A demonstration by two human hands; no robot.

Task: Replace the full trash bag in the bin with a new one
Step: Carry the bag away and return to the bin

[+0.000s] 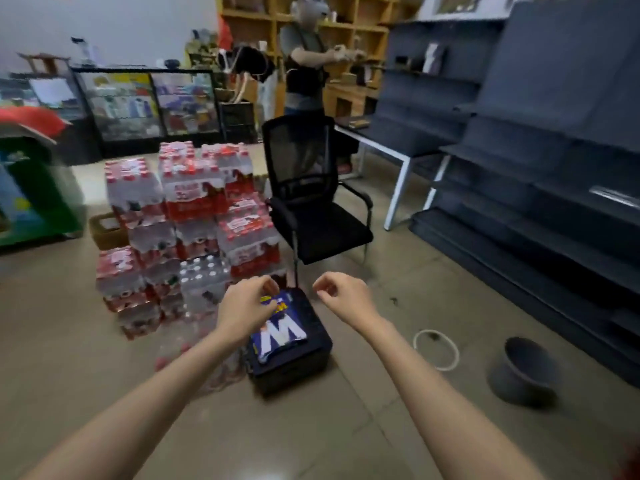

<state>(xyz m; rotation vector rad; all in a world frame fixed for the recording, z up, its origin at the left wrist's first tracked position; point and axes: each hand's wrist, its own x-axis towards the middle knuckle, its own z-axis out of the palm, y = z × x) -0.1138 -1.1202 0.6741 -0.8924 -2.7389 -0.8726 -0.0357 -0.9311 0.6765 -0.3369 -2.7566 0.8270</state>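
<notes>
A blue packet (281, 331) with a large white W lies on a black box (304, 362) on the floor just ahead of me. My left hand (246, 308) reaches over it, fingertips pinched together on the packet's far top edge. To the right of the box, my right hand (341, 295) hovers with fingers curled and nothing visible in it. A dark grey round bin (523, 372) stands on the floor at the right, slightly tilted, with no bag visible in it. A white ring (437, 348) lies on the floor between the box and the bin.
Stacked packs of bottled water (187, 230) rise left of the box. A black office chair (311, 199) stands behind it. Dark empty shelving (540, 174) runs along the right. Another person (308, 64) stands at the back by wooden shelves.
</notes>
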